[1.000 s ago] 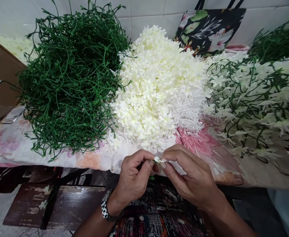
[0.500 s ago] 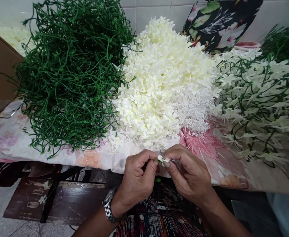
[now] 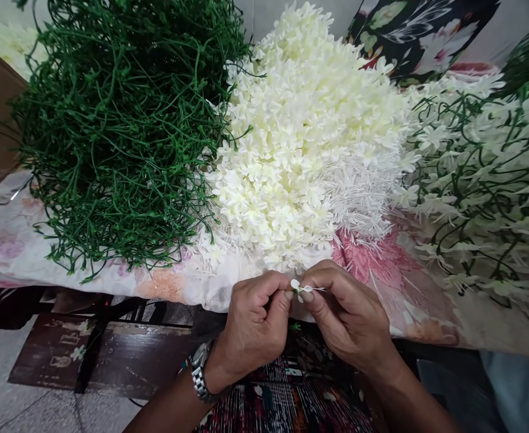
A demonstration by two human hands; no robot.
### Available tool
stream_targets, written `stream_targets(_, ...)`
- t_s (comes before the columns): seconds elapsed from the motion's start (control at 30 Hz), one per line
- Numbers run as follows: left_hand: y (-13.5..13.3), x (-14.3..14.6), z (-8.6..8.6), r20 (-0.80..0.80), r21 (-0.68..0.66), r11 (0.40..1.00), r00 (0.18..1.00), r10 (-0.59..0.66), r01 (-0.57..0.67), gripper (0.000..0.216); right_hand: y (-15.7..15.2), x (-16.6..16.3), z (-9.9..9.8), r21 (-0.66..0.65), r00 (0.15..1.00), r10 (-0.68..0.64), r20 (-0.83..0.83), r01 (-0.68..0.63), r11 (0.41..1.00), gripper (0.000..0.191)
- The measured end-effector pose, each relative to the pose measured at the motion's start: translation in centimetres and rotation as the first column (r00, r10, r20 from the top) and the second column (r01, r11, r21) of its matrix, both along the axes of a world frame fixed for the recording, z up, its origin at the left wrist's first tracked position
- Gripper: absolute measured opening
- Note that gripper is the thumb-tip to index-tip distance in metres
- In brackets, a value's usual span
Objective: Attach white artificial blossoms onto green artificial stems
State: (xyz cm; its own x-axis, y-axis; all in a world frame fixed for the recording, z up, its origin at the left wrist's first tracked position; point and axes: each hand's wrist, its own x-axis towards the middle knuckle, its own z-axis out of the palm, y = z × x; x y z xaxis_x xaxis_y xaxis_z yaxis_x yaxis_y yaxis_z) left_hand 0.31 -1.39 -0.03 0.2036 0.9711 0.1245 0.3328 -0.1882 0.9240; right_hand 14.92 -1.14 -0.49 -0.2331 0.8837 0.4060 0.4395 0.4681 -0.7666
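Fingertips of left hand (image 3: 255, 322) and right hand (image 3: 348, 316) pinch one white flower (image 3: 301, 289) between them.

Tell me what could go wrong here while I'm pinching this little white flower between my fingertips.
The small white flower is pinched only by the fingertips of the left hand and right hand, off the table's edge; if the grip slips, it likely drops onto the patterned cloth below. A forearm might also brush the loose flower pile nearby and spill blossoms.
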Motion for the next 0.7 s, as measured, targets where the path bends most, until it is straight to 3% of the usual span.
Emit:
stream_targets(0.5,0.19,0.25,0.03,-0.084,0.056,0.998,0.996,0.019,-0.014,0.021,0.1,-0.26,0.01,0.034,1.0,-0.005,0.031,0.004,0.999,0.01)
stream_targets(0.7,0.23,-0.12,0.25,0.021,-0.05,0.999,1.0,-0.009,0.011,0.018,0.03,-0.19,-0.05,0.064,1.0,-0.002,0.027,0.0,0.998,0.008)
